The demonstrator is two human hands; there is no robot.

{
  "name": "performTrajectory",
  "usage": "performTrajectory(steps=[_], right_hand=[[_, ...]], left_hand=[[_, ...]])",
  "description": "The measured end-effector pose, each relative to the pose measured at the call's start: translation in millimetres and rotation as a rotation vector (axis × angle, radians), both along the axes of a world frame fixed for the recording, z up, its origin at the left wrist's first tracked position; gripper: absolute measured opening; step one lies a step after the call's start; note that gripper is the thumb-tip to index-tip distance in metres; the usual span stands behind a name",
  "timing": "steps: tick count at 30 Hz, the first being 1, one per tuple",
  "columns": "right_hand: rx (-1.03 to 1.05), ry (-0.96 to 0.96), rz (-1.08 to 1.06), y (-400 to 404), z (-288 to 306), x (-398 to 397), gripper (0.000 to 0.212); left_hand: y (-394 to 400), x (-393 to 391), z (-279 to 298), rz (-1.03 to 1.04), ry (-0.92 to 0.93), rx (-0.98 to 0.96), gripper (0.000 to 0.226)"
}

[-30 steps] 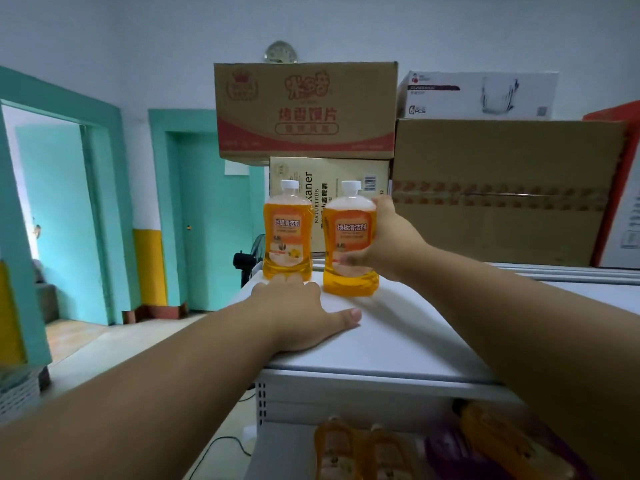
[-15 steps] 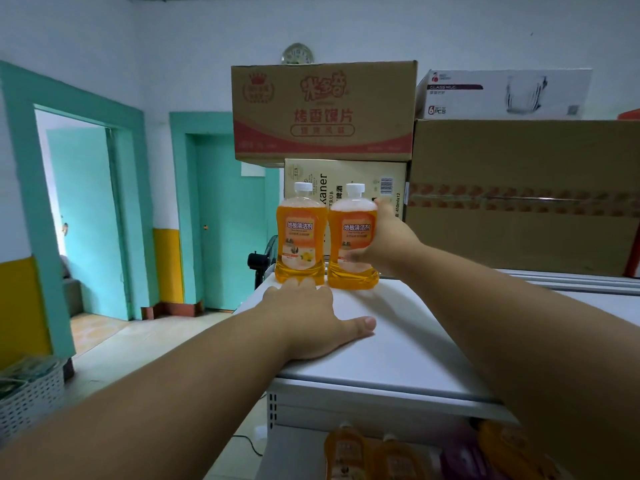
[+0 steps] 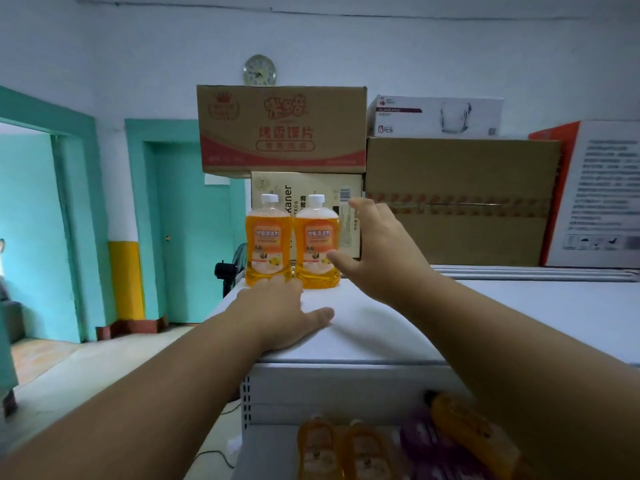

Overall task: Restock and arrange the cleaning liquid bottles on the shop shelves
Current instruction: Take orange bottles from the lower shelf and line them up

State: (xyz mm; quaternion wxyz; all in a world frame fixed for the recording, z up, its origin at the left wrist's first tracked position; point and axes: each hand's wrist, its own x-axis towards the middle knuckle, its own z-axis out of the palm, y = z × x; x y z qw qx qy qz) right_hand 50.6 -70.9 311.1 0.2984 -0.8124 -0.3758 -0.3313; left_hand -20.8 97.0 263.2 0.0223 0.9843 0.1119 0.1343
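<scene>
Two orange floor-cleaner bottles stand upright on the top shelf [image 3: 398, 327], side by side with bodies touching or nearly so, labels facing forward. The left bottle [image 3: 268, 242] and right bottle [image 3: 317, 244] sit near the shelf's left end, just in front of stacked cartons. This placement appears intended to form a neat, front-facing row.

The right hand [image 3: 384, 251] is spread, fingers straight, just beside the right bottle; its thumb reaches across the lower label, but whether it touches cannot be told. It grips nothing. The left hand [image 3: 280, 313] lies flat, palm down on the shelf, fingers extended to the base of the left bottle, apparently bracing it or steadying the person.

Materials: the bottles are clear plastic, flat-sided with rounded shoulders, white screw caps and glossy orange-and-white labels; the liquid is amber. The shelf top is smooth, white, probably painted metal. Behind them, the red-printed carton [image 3: 282, 128] and the plain brown carton [image 3: 460, 199] are matte corrugated board.

On the lower shelf, further orange bottles [image 3: 346, 452] are visible but blurred; one to the right seems to lie tilted.
</scene>
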Motion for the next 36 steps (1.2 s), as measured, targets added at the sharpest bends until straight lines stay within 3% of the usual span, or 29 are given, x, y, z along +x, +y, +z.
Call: performTrajectory(steps=[5,9,12,15,18,22,24,28,31,33,36], right_hand=[[0.034,-0.123,0.025,-30,4,-52,0.064],[0.088,-0.195,0.067,-64,0,-91,0.053],[0.14,-0.231,0.121,-98,-22,-117,0.043],[0.106,-0.199,0.179,-130,-66,-134,0.041],[0.06,-0.107,0.187,-148,-112,-142,0.041],[0.038,-0.007,0.126,-154,-154,-138,0.039],[0.02,0.042,0.078,-150,-167,-132,0.04],[-0.032,0.165,-0.028,-134,-189,-117,0.04],[-0.072,0.229,-0.095,-120,-207,-105,0.038],[-0.058,0.271,-0.128,-113,-217,-99,0.034],[-0.033,0.318,-0.162,-106,-231,-93,0.035]], left_hand=[[-19,-23,-1,-0.111,-0.174,-0.092,0.059],[-59,-54,-21,-0.19,-0.464,-0.142,0.048],[-95,-81,-47,-0.251,-0.661,-0.159,0.043],[-124,-104,-92,-0.321,-0.725,-0.138,0.033],[-140,-114,-145,-0.372,-0.653,-0.152,0.027],[-137,-101,-203,-0.26,-0.347,-0.324,0.032],[-121,-82,-221,-0.19,-0.279,-0.377,0.03],[-84,-38,-259,-0.1,-0.175,-0.245,0.03],[-65,-9,-280,0.09,-0.162,-0.203,0.04],[-57,11,-286,0.256,-0.048,-0.335,0.057],[-47,33,-288,0.384,0.12,-0.711,0.081]])
